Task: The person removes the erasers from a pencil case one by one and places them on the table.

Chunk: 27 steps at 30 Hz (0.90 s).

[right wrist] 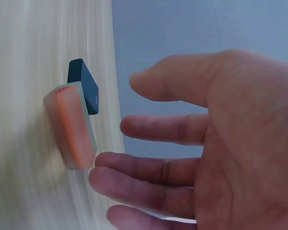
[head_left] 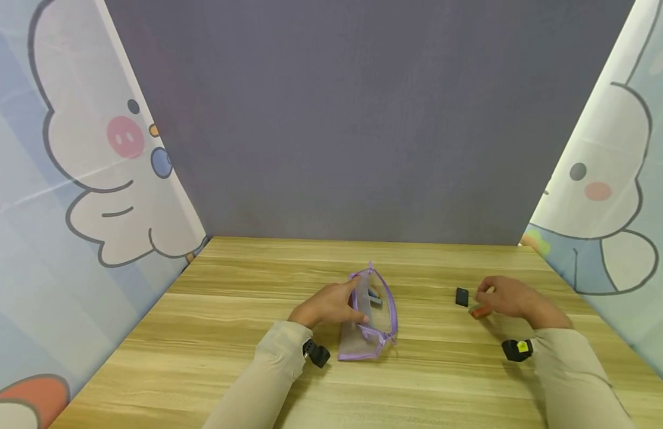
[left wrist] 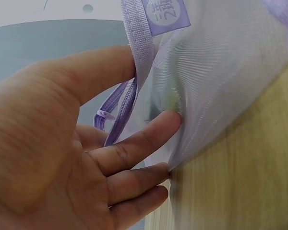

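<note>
A see-through mesh zip pouch (head_left: 351, 344) with purple trim lies mid-table with its mouth spread. My left hand (head_left: 331, 305) holds it by the rim, thumb and fingers on either side of the zip edge, as the left wrist view (left wrist: 129, 158) shows. Inside rests a grey-blue object (head_left: 375, 300), its kind unclear through the mesh. To the right, my right hand (head_left: 507, 296) hovers over an orange-and-green block (right wrist: 72, 129), fingers apart and holding nothing. Just beyond that block is a small black block (right wrist: 89, 91), lying flat on the table.
The wooden table (head_left: 202, 333) ends at a dark grey panel (head_left: 363, 131) behind. Cartoon-printed curtains (head_left: 122, 226) stand along both sides.
</note>
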Available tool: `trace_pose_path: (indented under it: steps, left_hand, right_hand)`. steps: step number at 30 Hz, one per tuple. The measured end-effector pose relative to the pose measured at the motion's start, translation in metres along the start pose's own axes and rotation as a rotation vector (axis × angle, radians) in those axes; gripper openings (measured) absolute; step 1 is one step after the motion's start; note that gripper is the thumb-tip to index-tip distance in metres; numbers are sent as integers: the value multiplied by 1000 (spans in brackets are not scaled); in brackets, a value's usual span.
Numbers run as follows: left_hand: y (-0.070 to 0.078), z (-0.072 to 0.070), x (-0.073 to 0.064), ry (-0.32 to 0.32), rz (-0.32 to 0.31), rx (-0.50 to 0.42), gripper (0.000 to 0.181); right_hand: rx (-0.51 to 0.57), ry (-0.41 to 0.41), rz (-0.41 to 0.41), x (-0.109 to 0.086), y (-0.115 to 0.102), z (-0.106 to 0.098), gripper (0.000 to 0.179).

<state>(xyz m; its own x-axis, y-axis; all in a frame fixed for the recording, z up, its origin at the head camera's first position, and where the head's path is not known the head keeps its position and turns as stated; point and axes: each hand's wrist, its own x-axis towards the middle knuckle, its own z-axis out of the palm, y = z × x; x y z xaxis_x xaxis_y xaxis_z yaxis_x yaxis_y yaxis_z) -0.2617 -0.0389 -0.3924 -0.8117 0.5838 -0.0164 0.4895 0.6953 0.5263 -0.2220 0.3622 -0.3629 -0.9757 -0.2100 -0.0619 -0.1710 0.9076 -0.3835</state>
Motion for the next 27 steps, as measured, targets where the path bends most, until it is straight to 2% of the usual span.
trace_pose_path:
  steps: [12, 27]
  left_hand:
    - [-2, 1, 0, 4, 10, 8, 105]
    - [0, 0, 0, 2, 7, 36, 104]
  right_hand:
    - [8, 57, -27, 4, -4, 4, 31]
    - [216, 57, -26, 10, -25, 16, 29]
